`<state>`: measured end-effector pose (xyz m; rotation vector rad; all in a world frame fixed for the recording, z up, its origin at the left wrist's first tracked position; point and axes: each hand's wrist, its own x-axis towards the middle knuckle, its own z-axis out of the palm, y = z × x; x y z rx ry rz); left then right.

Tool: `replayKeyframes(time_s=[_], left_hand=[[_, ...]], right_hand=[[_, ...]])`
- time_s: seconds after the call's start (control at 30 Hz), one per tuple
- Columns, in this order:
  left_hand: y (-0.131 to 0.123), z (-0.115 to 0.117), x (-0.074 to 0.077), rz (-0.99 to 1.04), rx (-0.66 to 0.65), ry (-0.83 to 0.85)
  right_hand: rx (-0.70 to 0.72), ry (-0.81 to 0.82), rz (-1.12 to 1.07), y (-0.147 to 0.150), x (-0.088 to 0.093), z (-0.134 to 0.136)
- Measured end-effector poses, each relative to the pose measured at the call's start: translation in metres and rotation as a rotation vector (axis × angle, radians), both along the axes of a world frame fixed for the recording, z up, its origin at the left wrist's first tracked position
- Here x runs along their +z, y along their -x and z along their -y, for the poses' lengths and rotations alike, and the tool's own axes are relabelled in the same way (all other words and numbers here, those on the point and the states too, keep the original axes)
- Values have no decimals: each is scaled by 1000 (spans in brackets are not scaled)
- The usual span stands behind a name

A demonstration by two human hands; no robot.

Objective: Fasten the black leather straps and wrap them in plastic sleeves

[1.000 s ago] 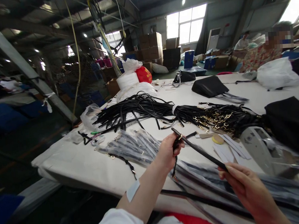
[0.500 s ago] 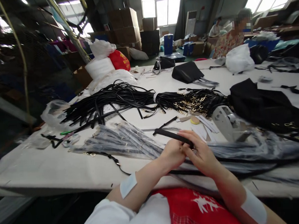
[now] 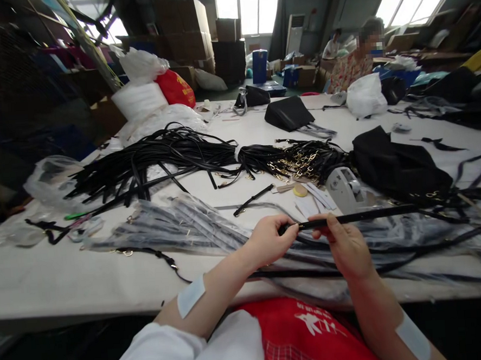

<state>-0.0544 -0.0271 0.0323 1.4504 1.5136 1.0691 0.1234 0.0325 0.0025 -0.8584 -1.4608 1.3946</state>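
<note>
Above the table's near side, my left hand pinches one end of a black strap. My right hand grips the same strap a little further along, with thumb and fingers closed on it. From there the strap stretches out to the right, roughly level. A small bit of metal shows between the two hands, too small to make out. Under and beside my hands lie plastic-wrapped straps. A short black strap with a buckle rests just beyond my left hand.
A large bundle of black straps with gold clasps spans the table. A white tape dispenser stands beside a black bag. Another black bag lies further back. Across the table sits a person.
The strap has swung from pointing left to stretching out rightward. My hands, formerly together, are now slightly apart along it. The whole view has shifted a little.
</note>
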Motion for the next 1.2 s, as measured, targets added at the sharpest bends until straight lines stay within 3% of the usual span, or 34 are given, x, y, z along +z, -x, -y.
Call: replayKeyframes(time_s=[0.23, 0.43, 0.63, 0.87, 1.0, 1.2], left_hand=[[-1, 5, 6, -162, 31, -47], [-2, 8, 8, -266, 51, -57], [-6, 8, 8, -363, 22, -39], [-8, 9, 10, -292, 2, -38], [-9, 9, 13, -222, 0, -47], [-7, 8, 13, -222, -3, -51]], right_hand=[[57, 71, -97, 3, 0, 5], [-287, -83, -271, 6, 4, 4], [-139, -140, -190, -2, 13, 6], [-254, -242, 9, -8, 10, 11], [-159, -255, 76, -4, 5, 13], [-128, -245, 33, -2, 3, 13]])
